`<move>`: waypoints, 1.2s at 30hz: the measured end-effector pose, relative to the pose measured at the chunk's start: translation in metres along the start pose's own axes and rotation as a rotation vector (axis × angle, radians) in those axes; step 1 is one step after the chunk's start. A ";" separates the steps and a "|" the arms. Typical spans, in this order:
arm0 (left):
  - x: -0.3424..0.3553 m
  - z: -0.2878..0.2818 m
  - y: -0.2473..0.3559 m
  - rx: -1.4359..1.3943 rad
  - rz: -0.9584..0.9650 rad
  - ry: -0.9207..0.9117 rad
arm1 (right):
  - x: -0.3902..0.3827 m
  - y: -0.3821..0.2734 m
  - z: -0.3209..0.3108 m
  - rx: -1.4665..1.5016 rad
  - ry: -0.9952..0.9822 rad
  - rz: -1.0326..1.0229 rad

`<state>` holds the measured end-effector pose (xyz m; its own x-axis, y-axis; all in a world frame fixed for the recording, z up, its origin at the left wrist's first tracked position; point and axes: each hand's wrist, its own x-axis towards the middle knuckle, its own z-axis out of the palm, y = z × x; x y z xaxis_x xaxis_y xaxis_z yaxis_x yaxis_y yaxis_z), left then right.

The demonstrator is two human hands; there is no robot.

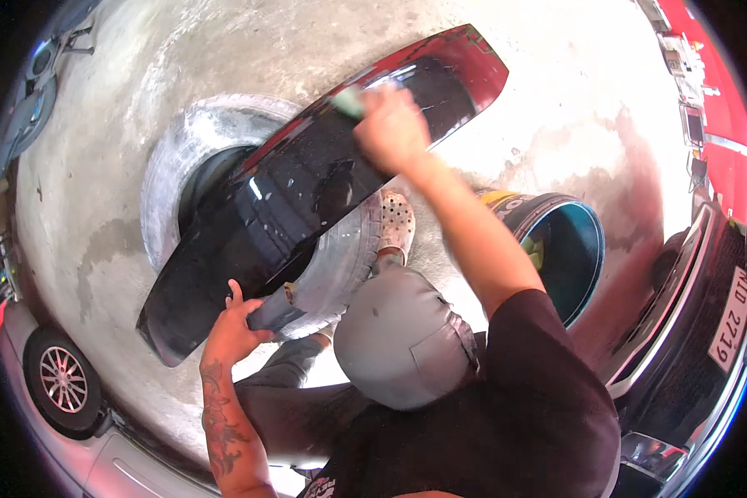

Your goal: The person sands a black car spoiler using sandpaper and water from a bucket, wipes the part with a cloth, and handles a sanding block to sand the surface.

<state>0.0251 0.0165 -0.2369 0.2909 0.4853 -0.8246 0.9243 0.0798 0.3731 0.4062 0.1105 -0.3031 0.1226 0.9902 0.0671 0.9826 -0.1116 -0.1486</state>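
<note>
Light bright; concrete floor (564, 100) washed out upper right; white glints on dark panel (261, 217); right grip (393, 130) blurred; edges bowed, corners black.

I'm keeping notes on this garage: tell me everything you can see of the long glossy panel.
The long panel is dark and glossy, with red at its upper-right end; it looks like painted plastic or metal. Pale spots and reflections mark its surface. It lies diagonally across a greyish tyre. The right hand holds a green pad on its upper half; the left hand is at its lower edge, contact unclear.
</note>
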 end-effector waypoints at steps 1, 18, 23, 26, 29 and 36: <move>0.000 -0.002 0.001 0.011 0.010 0.006 | -0.011 -0.026 -0.003 0.068 -0.084 -0.092; -0.005 -0.020 0.021 0.000 -0.088 -0.165 | -0.082 -0.054 -0.029 0.391 -0.434 -0.659; 0.002 -0.023 0.041 0.040 -0.099 -0.192 | -0.081 -0.047 -0.039 0.289 -0.434 -0.626; 0.005 -0.024 0.047 0.059 -0.159 -0.250 | -0.080 -0.043 -0.043 0.278 -0.416 -0.612; 0.009 -0.023 0.046 0.042 -0.150 -0.269 | -0.080 -0.041 -0.044 0.277 -0.363 -0.609; 0.015 -0.016 0.040 0.091 -0.107 -0.262 | -0.079 -0.038 -0.043 0.297 -0.330 -0.576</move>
<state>0.0620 0.0407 -0.2275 0.2331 0.2360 -0.9434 0.9682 0.0340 0.2477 0.3647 0.0327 -0.2603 -0.4971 0.8641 -0.0790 0.7936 0.4160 -0.4440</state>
